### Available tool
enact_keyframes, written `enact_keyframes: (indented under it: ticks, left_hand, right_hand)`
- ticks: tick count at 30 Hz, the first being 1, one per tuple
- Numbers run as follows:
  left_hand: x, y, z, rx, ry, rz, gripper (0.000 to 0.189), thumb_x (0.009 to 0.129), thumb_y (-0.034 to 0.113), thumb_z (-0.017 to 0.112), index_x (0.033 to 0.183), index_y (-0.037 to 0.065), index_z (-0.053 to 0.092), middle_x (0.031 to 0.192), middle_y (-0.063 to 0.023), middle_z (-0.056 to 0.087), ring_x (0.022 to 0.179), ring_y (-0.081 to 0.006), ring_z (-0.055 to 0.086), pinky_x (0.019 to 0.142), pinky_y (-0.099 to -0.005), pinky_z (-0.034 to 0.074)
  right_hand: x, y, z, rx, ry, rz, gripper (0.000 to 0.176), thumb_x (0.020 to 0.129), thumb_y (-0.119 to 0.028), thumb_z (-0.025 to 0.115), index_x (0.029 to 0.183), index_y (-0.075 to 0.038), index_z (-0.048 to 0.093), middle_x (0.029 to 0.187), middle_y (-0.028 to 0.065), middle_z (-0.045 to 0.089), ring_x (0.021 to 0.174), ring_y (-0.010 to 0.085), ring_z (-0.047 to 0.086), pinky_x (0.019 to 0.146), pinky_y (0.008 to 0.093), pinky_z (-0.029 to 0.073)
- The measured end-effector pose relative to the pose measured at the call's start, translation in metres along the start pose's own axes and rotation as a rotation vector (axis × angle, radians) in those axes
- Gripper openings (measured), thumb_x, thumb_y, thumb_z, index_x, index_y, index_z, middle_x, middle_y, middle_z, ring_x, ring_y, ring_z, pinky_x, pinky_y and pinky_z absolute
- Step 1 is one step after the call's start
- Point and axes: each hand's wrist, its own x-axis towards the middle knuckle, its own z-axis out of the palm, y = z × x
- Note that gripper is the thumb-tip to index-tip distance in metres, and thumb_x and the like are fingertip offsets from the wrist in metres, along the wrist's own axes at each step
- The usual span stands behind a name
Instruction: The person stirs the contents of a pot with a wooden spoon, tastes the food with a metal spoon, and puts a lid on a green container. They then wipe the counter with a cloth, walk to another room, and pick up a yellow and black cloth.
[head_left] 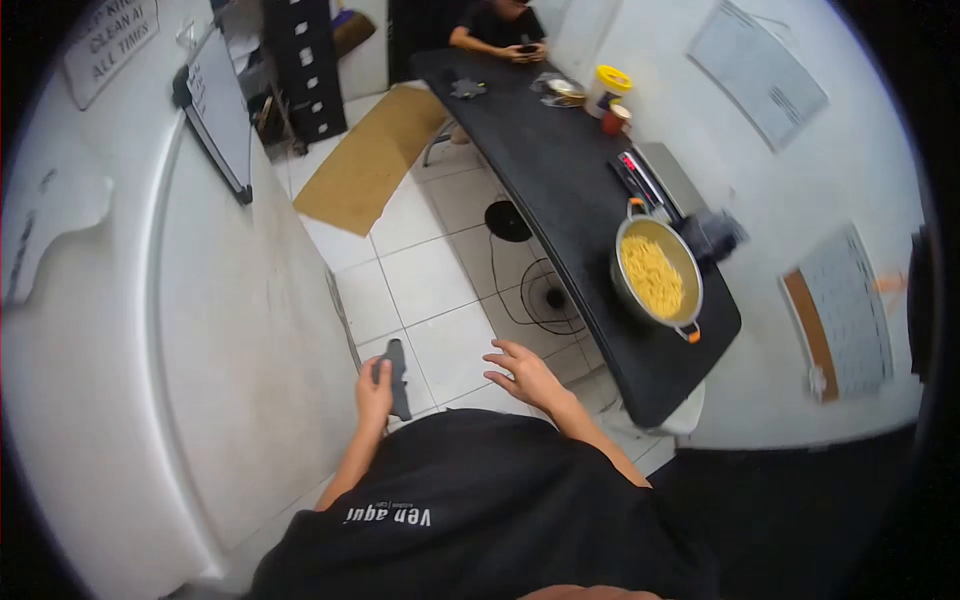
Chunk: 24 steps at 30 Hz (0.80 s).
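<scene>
My left hand point(374, 398) is closed around a dark grey, long, flat object point(397, 378) whose kind I cannot make out. It is held low in front of my body, near the white wall-like surface on the left. My right hand point(527, 376) is held out over the floor with its fingers apart and nothing in them. Nearest to that hand is the black table point(560, 200), without contact. On the table's near end stands a metal pot point(690, 262) with orange-covered handles, holding yellow pasta point(652, 277).
Behind the pot are a scale with a red display point(645, 180), a yellow-lidded tub point(608, 90) and a red mug point(616, 120). A person point(500, 30) sits at the far end, hands around a dark object. Brown cardboard point(375, 160) lies on the tiles; a fan point(555, 298) stands under the table.
</scene>
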Motion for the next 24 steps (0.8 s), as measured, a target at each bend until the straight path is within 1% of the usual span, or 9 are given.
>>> enact_keyframes:
  ticks: [2,4,6,10,12,14,16,19,24]
  left_hand:
    - [0.011,0.003,-0.005,-0.062,0.048,-0.218,0.037,0.091,0.031,0.062,0.110,0.000,0.060,0.092,-0.0146,0.067,0.082,-0.0214,0.064,0.073,-0.0323,0.051]
    - [0.039,0.001,-0.001,0.114,0.067,-0.118,0.036,0.090,0.028,0.063,0.111,0.000,0.060,0.094,-0.0157,0.068,0.084,-0.0210,0.065,0.075,-0.0334,0.051]
    - [0.072,-0.005,0.002,0.167,0.146,-0.154,0.038,0.089,0.030,0.063,0.111,0.000,0.060,0.094,-0.0169,0.068,0.083,-0.0231,0.065,0.075,-0.0349,0.051]
    - [0.112,-0.027,-0.004,0.361,0.052,-0.442,0.049,0.087,0.040,0.062,0.113,-0.001,0.060,0.094,-0.0195,0.067,0.088,-0.0313,0.065,0.078,-0.0393,0.051]
    - [0.116,-0.068,-0.007,0.803,-0.213,-0.470,0.043,0.087,0.039,0.060,0.110,0.003,0.064,0.093,-0.0182,0.068,0.088,-0.0297,0.066,0.077,-0.0376,0.051]
    - [0.109,-0.061,0.004,0.998,-0.542,-0.840,0.039,0.087,0.037,0.058,0.108,0.005,0.068,0.094,-0.0157,0.069,0.089,-0.0290,0.066,0.078,-0.0387,0.051]
    - [0.082,-0.069,0.001,0.813,-0.548,-0.984,0.039,0.087,0.037,0.058,0.107,0.005,0.068,0.094,-0.0155,0.069,0.089,-0.0289,0.066,0.078,-0.0387,0.051]
    - [0.061,-0.068,-0.004,0.497,-0.370,-1.072,0.039,0.087,0.036,0.057,0.107,0.005,0.068,0.094,-0.0153,0.069,0.090,-0.0287,0.066,0.078,-0.0387,0.051]
    - [0.112,-0.068,0.015,0.288,-0.187,-1.169,0.038,0.087,0.036,0.057,0.107,0.005,0.068,0.095,-0.0148,0.070,0.090,-0.0283,0.066,0.078,-0.0386,0.051]
  right_hand:
    - [0.027,0.029,-0.019,0.144,-0.149,0.147,0.034,0.087,-0.027,0.064,0.113,-0.005,0.063,0.128,0.0211,0.052,0.111,0.0375,0.055,0.093,0.0418,0.046]
    - [0.055,0.080,-0.031,0.132,-0.148,0.066,0.037,0.087,-0.027,0.064,0.117,-0.006,0.060,0.131,0.0211,0.050,0.112,0.0381,0.055,0.091,0.0413,0.047]
    - [0.091,0.125,-0.040,0.202,-0.169,0.251,0.035,0.088,-0.019,0.062,0.119,-0.004,0.058,0.130,0.0215,0.050,0.104,0.0405,0.058,0.087,0.0426,0.049]
    - [0.194,0.227,-0.034,0.143,-0.216,0.180,0.038,0.086,-0.003,0.054,0.124,-0.003,0.054,0.105,0.0236,0.063,0.085,0.0384,0.063,0.077,0.0442,0.050]
    - [0.273,0.235,-0.055,0.168,-0.365,0.144,0.028,0.089,-0.013,0.057,0.115,-0.002,0.061,0.087,0.0216,0.066,0.083,0.0348,0.064,0.074,0.0442,0.050]
    - [0.350,0.224,-0.074,-0.076,-0.611,0.038,0.036,0.093,-0.035,0.056,0.104,-0.003,0.067,0.082,0.0170,0.068,0.077,0.0295,0.066,0.069,0.0382,0.050]
    - [0.411,0.224,-0.070,0.004,-0.653,-0.019,0.045,0.090,-0.046,0.057,0.096,-0.004,0.070,0.086,0.0151,0.069,0.077,0.0303,0.066,0.071,0.0370,0.051]
    - [0.495,0.228,-0.053,-0.050,-0.601,-0.468,0.052,0.085,-0.053,0.060,0.104,-0.006,0.069,0.095,0.0149,0.069,0.089,0.0329,0.065,0.087,0.0389,0.050]
    - [0.622,0.208,0.018,0.039,-0.818,-0.695,0.049,0.084,-0.048,0.063,0.108,-0.006,0.067,0.099,0.0167,0.068,0.093,0.0346,0.064,0.085,0.0423,0.050]
